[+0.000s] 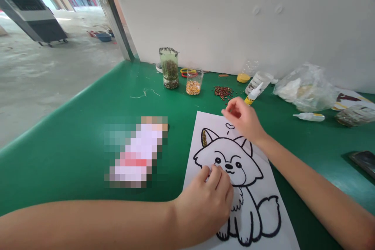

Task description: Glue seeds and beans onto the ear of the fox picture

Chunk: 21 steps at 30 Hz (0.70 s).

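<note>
A white sheet of paper (pixel 281 218) with a black outline drawing of a fox-like animal lies before me. Small brownish-green seeds (pixel 204 138) fill one strip of its left ear. My left hand (pixel 206 199) rests over the drawing's face and chest, fingers curled together; whatever they hold is hidden. Above the paper's top edge, my right hand (pixel 243 119) has thumb and forefinger pinched, and anything between them is too small to name. Just beyond it lie a pile of dark red seeds (pixel 223 92) and a white glue bottle with a yellow label (pixel 253 94).
Toward the wall stand a cup of dark seeds (pixel 170 72) and a cup of corn kernels (pixel 193 86). Right of them are a clear jar (pixel 259 82), a plastic bag (pixel 306 88) and another glue bottle (pixel 309 116). A pixelated phone-like object (pixel 137 156) lies left, a dark phone (pixel 365 163) right.
</note>
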Each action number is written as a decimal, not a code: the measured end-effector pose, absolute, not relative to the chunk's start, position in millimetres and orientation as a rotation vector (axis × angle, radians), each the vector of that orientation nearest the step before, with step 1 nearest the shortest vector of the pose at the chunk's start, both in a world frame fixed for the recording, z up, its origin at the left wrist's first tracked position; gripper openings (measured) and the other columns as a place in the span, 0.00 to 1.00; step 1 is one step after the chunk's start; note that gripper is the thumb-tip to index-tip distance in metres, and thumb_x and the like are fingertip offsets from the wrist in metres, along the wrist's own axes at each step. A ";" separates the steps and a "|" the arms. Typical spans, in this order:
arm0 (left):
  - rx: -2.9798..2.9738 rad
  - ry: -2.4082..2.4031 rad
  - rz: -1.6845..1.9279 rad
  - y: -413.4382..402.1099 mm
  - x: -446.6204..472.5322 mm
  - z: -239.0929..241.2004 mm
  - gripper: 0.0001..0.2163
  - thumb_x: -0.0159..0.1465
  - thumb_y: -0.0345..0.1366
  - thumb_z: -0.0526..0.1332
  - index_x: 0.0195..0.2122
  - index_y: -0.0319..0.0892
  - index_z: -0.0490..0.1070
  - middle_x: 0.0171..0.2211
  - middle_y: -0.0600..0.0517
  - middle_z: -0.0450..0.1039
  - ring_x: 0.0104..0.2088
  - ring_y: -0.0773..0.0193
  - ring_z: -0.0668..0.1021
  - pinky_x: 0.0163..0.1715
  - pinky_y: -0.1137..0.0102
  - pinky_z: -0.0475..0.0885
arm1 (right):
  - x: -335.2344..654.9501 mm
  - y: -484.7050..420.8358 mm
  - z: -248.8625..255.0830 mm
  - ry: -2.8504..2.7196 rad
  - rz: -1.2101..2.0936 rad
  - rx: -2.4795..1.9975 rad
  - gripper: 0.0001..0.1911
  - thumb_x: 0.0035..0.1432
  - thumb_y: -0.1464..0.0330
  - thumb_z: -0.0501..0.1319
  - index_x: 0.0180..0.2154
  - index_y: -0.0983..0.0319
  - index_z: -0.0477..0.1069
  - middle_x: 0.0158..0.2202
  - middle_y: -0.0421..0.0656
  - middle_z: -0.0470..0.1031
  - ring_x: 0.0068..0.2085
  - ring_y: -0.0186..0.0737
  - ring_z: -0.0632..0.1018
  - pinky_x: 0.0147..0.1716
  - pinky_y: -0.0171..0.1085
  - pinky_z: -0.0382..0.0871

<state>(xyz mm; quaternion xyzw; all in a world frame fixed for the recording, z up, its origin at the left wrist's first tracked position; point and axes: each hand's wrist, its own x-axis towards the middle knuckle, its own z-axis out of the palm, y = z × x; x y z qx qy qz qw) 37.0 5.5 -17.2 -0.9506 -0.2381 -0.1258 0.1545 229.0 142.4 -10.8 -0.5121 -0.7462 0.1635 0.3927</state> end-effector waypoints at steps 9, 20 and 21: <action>-2.717 -0.664 -0.330 4.2 35.4 -18.8 0.15 0.64 0.31 0.48 0.45 0.31 0.69 0.45 0.39 0.70 0.44 0.51 0.73 0.40 0.61 0.68 | 252.8 231.3 3.6 -2.167 -0.045 -1.836 0.08 0.58 0.70 0.55 0.32 0.60 0.74 0.37 0.44 0.75 0.35 0.40 0.73 0.27 0.35 0.55; -2.722 -0.667 -0.342 4.1 36.1 -19.0 0.15 0.63 0.31 0.48 0.44 0.30 0.69 0.44 0.39 0.70 0.43 0.50 0.73 0.40 0.61 0.68 | 232.2 230.5 1.9 -2.271 -0.025 -1.979 0.06 0.56 0.65 0.60 0.31 0.60 0.72 0.40 0.42 0.69 0.29 0.34 0.69 0.24 0.35 0.54; -2.721 -0.667 -0.343 4.4 36.2 -19.1 0.15 0.63 0.31 0.48 0.44 0.30 0.69 0.44 0.39 0.70 0.43 0.51 0.73 0.40 0.61 0.68 | 231.2 230.9 -0.2 -2.263 -0.037 -1.985 0.06 0.56 0.65 0.60 0.31 0.60 0.72 0.40 0.43 0.69 0.30 0.35 0.69 0.24 0.35 0.54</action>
